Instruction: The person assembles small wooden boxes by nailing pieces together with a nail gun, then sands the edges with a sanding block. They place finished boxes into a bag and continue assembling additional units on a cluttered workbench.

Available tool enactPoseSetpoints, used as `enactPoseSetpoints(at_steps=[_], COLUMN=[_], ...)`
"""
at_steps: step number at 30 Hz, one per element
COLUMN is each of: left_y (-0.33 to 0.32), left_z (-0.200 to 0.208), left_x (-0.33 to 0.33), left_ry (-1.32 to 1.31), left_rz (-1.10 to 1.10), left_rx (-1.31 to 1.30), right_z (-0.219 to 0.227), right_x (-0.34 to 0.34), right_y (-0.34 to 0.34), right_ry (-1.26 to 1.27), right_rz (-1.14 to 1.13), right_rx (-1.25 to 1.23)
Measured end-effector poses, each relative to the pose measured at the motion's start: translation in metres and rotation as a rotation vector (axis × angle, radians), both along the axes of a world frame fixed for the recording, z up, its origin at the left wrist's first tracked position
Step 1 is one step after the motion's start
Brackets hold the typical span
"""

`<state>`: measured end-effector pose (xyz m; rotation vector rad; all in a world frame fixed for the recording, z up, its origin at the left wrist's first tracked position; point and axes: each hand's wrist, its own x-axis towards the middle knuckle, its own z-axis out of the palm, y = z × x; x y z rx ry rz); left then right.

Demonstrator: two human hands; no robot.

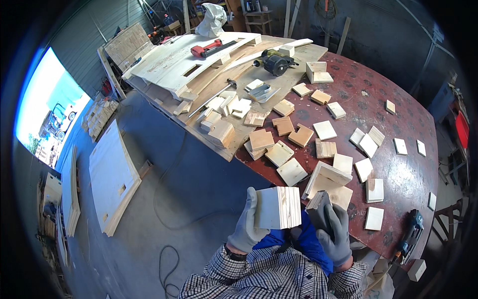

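Note:
In my gloved left hand (245, 229) is a stack of square wooden blocks (279, 207), its layered edges turned to the right. My gloved right hand (334, 234) grips a dark-edged wooden block (317, 203), a small gap away from the stack. Both hands are in front of my body at the table's near edge. Just beyond the right hand stands a wooden corner piece (328, 179), made of boards set at an angle. Loose wooden squares (292, 172) lie on the red table (393, 169) past my hands, some notched.
On the wooden bench (199, 94) lie a red nail gun (213, 49), a hammer (230, 83), a dark power tool (277, 63) and more block piles (220, 134). A teal power tool (411, 231) rests at the table's right edge. Large panels (113, 174) and a cable (169, 269) are at left.

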<state>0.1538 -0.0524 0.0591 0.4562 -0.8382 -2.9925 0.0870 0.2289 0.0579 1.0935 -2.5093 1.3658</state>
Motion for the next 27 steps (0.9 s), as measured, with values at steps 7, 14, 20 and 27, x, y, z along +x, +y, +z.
enactPoseSetpoints(at_steps=[7,14,20,27], left_y=[0.004,0.003,-0.023,0.011], left_z=[-0.029,-0.02,-0.04,-0.042], left_x=[-0.014,-0.027,-0.022,-0.016], left_ry=[0.203,0.336,0.254,0.319], left_rz=[-0.176,0.684,0.554,0.697], left_rx=[-0.157,-2.364,-2.437,-2.349], right_z=[0.066,0.045,0.044,0.05], right_x=[-0.014,0.021,0.003,-0.018], right_y=[-0.046,-0.033,-0.032,-0.054], right_ry=[-0.485,-0.877,-1.073,-0.806], right_rz=[0.101,0.262,0.212,0.207], right_rx=[-0.379,-0.483,-0.687,-0.501])
